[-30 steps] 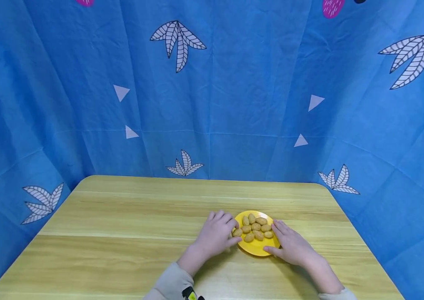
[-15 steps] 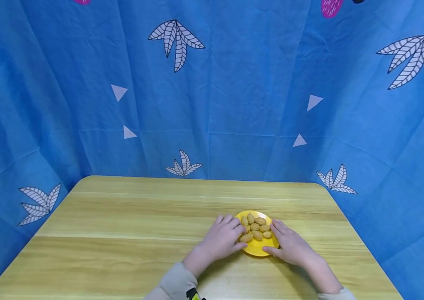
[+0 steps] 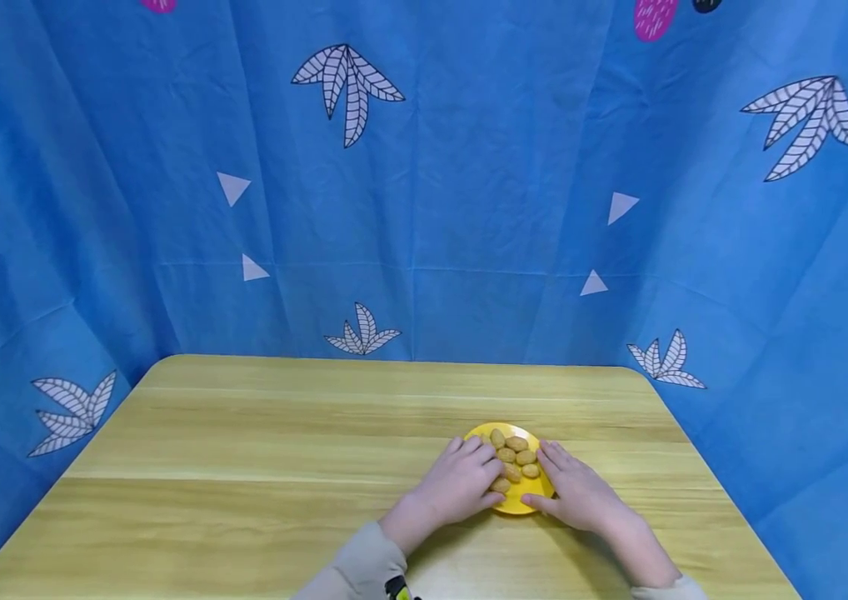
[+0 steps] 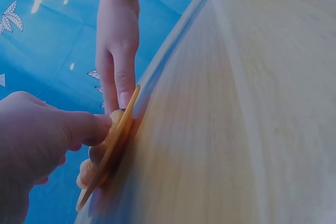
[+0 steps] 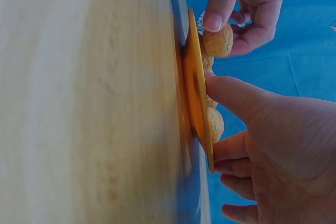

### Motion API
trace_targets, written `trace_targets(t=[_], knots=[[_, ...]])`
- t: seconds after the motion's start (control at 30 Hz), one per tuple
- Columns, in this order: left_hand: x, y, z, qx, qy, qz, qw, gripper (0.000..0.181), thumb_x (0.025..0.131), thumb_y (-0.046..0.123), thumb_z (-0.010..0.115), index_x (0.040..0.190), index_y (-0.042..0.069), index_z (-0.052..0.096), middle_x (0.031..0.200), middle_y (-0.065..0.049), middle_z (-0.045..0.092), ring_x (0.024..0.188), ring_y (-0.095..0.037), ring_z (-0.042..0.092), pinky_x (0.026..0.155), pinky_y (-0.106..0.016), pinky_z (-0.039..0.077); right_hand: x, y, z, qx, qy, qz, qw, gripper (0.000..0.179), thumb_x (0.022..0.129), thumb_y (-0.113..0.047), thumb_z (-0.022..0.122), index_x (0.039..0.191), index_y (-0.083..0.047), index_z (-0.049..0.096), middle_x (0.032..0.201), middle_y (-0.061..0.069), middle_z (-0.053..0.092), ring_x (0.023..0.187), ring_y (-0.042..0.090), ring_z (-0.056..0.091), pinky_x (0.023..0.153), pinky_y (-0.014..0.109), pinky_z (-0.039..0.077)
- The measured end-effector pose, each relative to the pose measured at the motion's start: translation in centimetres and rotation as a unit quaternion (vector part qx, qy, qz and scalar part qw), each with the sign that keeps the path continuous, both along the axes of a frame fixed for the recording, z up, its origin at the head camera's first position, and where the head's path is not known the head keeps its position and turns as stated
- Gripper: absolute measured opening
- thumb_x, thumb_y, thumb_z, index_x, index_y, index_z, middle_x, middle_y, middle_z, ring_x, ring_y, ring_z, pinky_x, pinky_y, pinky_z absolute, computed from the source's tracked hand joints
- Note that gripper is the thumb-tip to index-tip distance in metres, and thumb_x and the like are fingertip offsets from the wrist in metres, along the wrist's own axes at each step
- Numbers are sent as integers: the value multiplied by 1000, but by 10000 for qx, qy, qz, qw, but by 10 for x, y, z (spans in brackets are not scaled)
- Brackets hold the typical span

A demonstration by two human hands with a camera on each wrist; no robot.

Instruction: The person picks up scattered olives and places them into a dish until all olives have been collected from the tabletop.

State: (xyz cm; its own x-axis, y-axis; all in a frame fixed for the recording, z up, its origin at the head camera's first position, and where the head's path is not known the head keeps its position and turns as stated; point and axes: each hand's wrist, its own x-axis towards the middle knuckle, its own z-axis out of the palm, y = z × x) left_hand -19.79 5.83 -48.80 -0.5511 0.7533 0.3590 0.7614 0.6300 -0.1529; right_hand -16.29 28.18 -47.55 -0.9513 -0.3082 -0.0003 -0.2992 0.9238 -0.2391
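A round yellow plate [image 3: 516, 502] bears several tan, wrinkled, oval nuts that look like walnuts [image 3: 516, 443]. Over its left side reaches my left hand [image 3: 460, 483], fingers curled and hiding some of the nuts. In the right wrist view that hand holds a walnut [image 5: 219, 40] between thumb and fingers, at the plate's edge. My right hand [image 3: 583, 493] rests on the right rim with its fingers fairly straight and its thumb spread toward the front. The left wrist view shows the plate edge-on, the left thumb [image 4: 89, 128] against a nut.
Beneath the plate is a light wood-grain table [image 3: 244, 467] with rounded far corners. A blue curtain [image 3: 409, 208] printed with white leaves and triangles hangs behind it and along both sides.
My left hand has moved right, from the plate's left edge to over the plate, bringing a walnut with it. My right hand stays at the right rim. The head view shifts slightly.
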Motion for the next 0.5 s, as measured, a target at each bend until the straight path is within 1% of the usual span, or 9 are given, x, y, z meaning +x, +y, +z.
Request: trace_targets(t=[0.2, 0.5], knots=[[-1, 6, -4, -129, 119, -98, 9998, 33, 87, 51, 66, 113, 31, 66, 109, 11, 57, 102, -9, 48, 83, -25, 35, 1, -1, 0, -24, -29, -9, 10000, 81, 90, -50, 62, 142, 9, 41, 154, 27, 32, 144, 44, 29, 113, 56, 29], [-3, 12, -6, -120, 123, -134, 9998, 33, 87, 50, 66, 112, 30, 69, 113, 11, 59, 102, -10, 49, 82, -25, 36, 2, 0, -1, -49, -48, -6, 10000, 82, 90, -51, 61, 143, 8, 40, 154, 26, 31, 144, 44, 28, 114, 57, 28]])
